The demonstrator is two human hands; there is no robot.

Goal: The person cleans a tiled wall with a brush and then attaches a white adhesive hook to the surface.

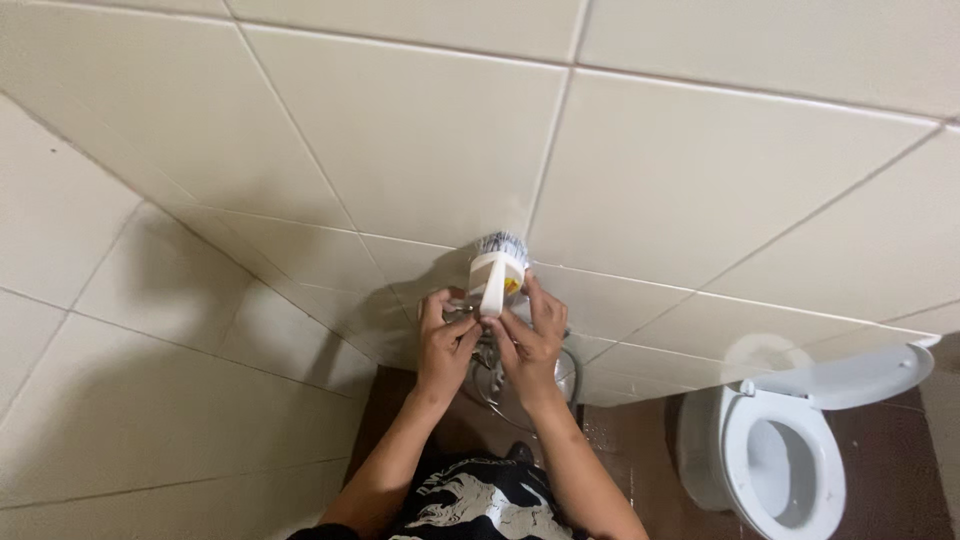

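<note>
My left hand point(445, 340) pinches the metal tap point(487, 352) low on the tiled wall point(420, 140); my right hand point(532, 335) grips the white brush point(497, 275) just above it. I judge the brush could slip toward the wet floor point(620, 440) below.

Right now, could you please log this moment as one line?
left hand: on tap | right hand: holding white roll at tap | wall: tiled | toilet: lid up
</note>
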